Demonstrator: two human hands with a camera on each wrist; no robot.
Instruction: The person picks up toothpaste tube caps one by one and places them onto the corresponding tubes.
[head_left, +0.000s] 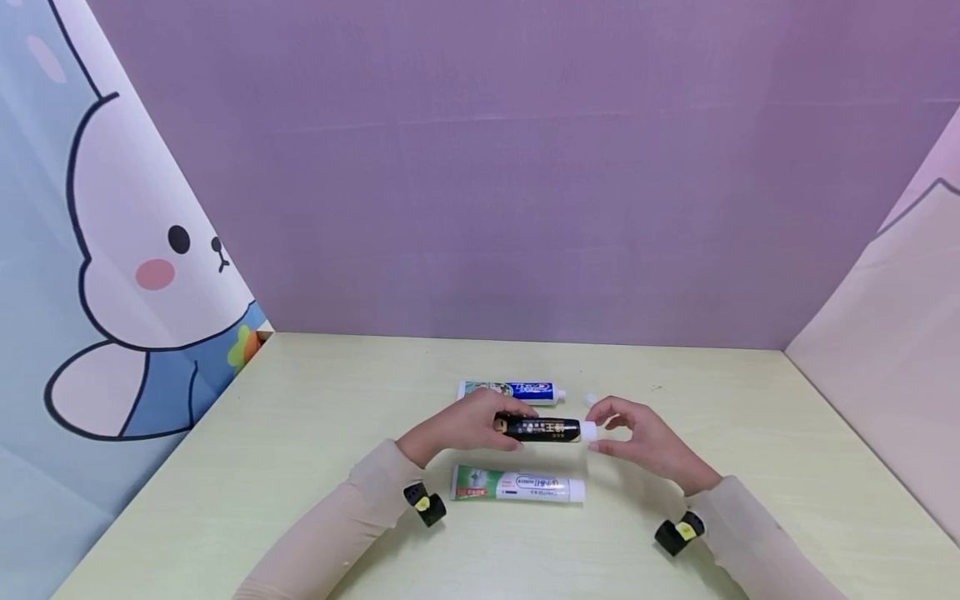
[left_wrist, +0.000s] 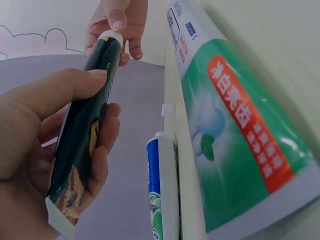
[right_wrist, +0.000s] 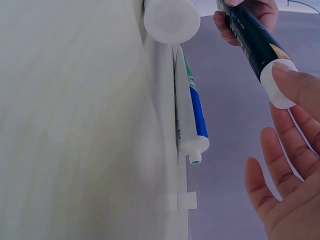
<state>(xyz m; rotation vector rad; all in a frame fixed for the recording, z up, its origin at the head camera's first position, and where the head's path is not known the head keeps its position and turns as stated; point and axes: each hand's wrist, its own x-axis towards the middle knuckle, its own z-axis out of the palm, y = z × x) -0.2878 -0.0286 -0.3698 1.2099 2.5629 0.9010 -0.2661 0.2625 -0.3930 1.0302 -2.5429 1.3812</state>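
Your left hand [head_left: 472, 421] grips the glossy black tube [head_left: 543, 429], thumb along one side and fingers curled around the other, its flat, pale crimped end jutting out near your palm. Your right hand [head_left: 641, 433] pinches the tube's smooth, round white cap [head_left: 588, 431] between thumb and forefinger, the other fingers loosely bent. You hold the tube roughly level above the pale, faintly grained table [head_left: 337, 400], seen from the head between two other tubes. Nearer you lies the green-and-white tube [head_left: 517, 485], its shiny skin swelling from a wide flat seam to a broad cylindrical cap. Beyond lies the blue, white and green tube [head_left: 532, 392], its narrow nozzle bare; a small white piece [head_left: 591, 400] sits just beside it. Your beige sleeves [head_left: 330, 508] crease softly along the forearms.
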